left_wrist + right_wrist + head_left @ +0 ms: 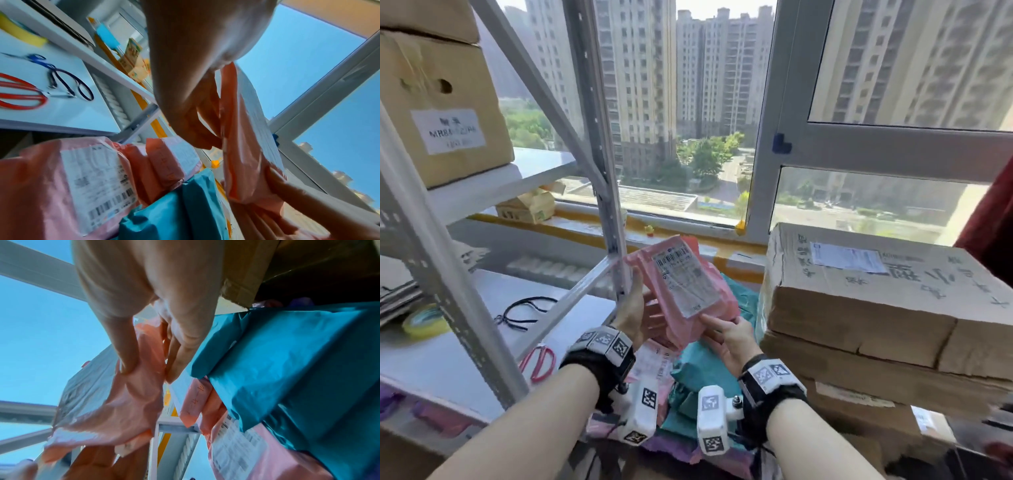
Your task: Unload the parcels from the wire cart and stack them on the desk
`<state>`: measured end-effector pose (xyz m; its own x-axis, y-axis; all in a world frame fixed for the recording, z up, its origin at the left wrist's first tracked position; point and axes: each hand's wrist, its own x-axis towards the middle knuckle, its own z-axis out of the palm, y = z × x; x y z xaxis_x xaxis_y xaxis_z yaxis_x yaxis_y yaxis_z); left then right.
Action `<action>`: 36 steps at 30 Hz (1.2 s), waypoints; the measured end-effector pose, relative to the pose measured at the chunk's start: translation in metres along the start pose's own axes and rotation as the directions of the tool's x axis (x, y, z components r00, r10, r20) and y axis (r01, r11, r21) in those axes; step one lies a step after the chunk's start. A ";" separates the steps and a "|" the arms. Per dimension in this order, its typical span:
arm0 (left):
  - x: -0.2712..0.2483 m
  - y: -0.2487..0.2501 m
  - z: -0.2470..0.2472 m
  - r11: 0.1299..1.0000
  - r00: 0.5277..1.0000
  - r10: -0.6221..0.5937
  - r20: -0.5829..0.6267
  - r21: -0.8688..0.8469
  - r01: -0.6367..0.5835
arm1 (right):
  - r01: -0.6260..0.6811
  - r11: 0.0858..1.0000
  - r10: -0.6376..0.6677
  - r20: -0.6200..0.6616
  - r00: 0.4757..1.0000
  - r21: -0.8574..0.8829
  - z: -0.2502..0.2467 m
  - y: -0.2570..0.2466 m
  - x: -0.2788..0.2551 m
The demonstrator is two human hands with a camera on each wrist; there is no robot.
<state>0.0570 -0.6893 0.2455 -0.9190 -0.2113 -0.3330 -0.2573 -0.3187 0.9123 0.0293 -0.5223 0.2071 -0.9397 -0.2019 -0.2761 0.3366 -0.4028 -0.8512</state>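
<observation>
Both hands hold up a pink plastic mailer [681, 291] with a white shipping label, tilted in front of the window. My left hand [635, 308] grips its left edge, fingers behind [197, 129] the bag. My right hand [729, 337] pinches the lower right corner between thumb [125, 353] and fingers, over the same pink mailer [115, 402]. Below lie more parcels: pink mailers [78, 186] and teal mailers [705, 370], the teal mailers [298, 369] filling the right wrist view. The wire cart itself is hidden.
Stacked cardboard boxes [876, 301] stand close on the right. A grey metal shelf rack [613, 212] rises on the left; its white shelf [441, 363] carries red scissors [539, 363], a tape roll [424, 322] and a black cord [524, 313]. A labelled box [438, 113] sits higher up.
</observation>
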 end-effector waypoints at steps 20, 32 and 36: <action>0.105 0.023 0.038 0.651 0.943 -0.250 0.221 0.759 -0.005 | -0.057 0.195 -0.497 -0.148 0.855 -0.979 -0.001 0.019 -0.012; 0.095 -0.005 0.052 0.657 0.939 -0.127 0.321 0.736 -0.163 | -0.074 0.120 -0.359 -0.113 0.926 -0.990 0.001 0.021 0.004; 0.091 -0.005 0.046 0.661 0.939 -0.055 0.339 0.718 -0.220 | -0.084 0.134 -0.361 -0.127 0.924 -0.987 0.003 0.019 0.003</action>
<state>-0.0387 -0.6646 0.2216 -0.9504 0.1318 -0.2818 -0.1819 0.4992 0.8472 0.0331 -0.5329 0.1911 -0.9974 0.0723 -0.0048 0.0638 0.8443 -0.5321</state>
